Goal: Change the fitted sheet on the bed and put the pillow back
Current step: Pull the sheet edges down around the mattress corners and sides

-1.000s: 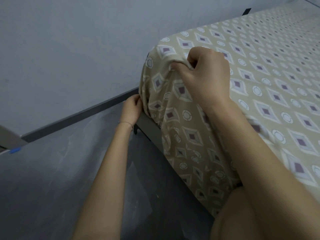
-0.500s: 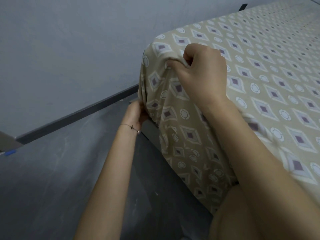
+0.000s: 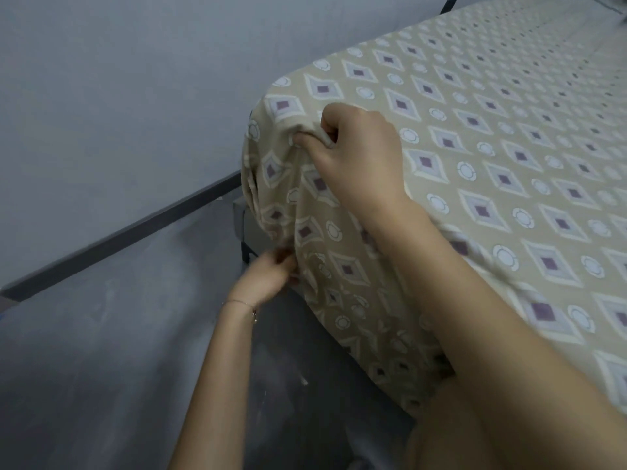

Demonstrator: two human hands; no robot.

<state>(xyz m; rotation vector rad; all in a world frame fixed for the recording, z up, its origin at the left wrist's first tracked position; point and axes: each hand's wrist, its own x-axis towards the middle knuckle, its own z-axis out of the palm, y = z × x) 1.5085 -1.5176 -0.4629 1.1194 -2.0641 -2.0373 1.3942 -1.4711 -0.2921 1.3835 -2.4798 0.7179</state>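
A beige fitted sheet [image 3: 475, 137] with purple diamonds and white rings covers the mattress top and hangs in folds over its near-left corner. My right hand [image 3: 359, 157] pinches a fold of the sheet on top of that corner. Lower down, my left hand [image 3: 271, 273] grips the sheet's hanging edge beside the grey bed frame [image 3: 251, 228]. Its fingertips are partly hidden in the cloth. No pillow is in view.
A pale wall [image 3: 118, 96] with a dark baseboard [image 3: 135, 235] runs close along the bed's left end. Grey floor [image 3: 101, 368] lies between wall and bed. My knee [image 3: 441, 435] shows at the bottom right against the bed's side.
My left hand has slid down and toward me along the sheet's hanging edge, from the corner's far side to below the frame. My right hand keeps its pinch on the corner.
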